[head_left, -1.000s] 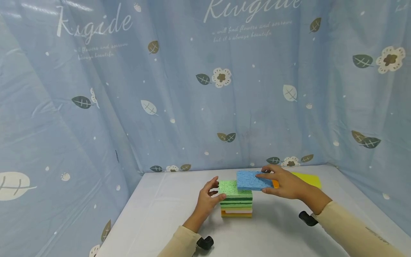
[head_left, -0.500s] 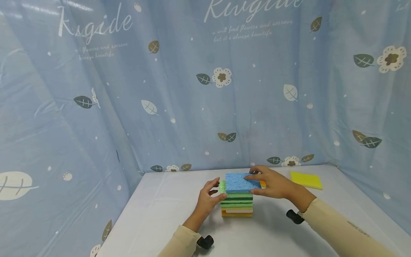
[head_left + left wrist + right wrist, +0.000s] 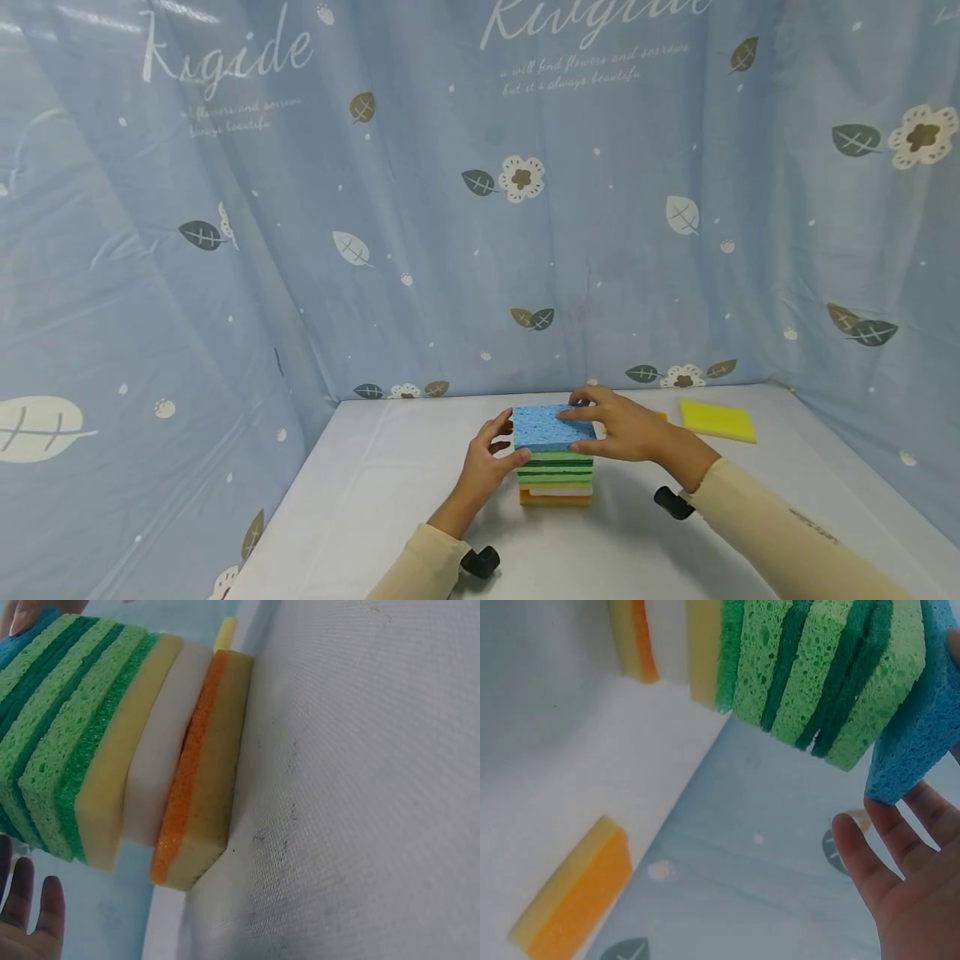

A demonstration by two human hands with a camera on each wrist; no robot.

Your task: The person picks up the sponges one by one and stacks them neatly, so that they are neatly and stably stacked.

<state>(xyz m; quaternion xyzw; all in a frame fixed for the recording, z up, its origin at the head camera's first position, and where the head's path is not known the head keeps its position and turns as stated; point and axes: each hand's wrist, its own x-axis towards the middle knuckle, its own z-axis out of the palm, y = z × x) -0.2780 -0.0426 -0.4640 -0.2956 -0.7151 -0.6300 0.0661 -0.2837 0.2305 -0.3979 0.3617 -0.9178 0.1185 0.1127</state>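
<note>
My right hand (image 3: 633,432) pinches a blue sponge (image 3: 542,427) over the top of a stack of sponges (image 3: 558,477). In the right wrist view the blue sponge (image 3: 913,754) tilts slightly against the uppermost light green one (image 3: 889,690). At the stack's left stands my left hand (image 3: 482,471), its thumb by the near corner of the blue sponge; in the left wrist view its fingers (image 3: 51,915) are straight and apart from the sponges. Below the green layers come a yellow sponge (image 3: 124,769), a white one (image 3: 165,742) and an orange-and-yellow one (image 3: 217,750) on the table.
A yellow sponge (image 3: 717,420) lies at the back right of the white table (image 3: 405,467). Behind my right hand sits an orange-and-yellow sponge (image 3: 581,889), mostly hidden in the head view. A blue patterned curtain (image 3: 420,275) hangs behind and beside the table.
My right hand has carried the blue sponge leftward until it lines up over the stack. The left hand has stayed by the stack's left side.
</note>
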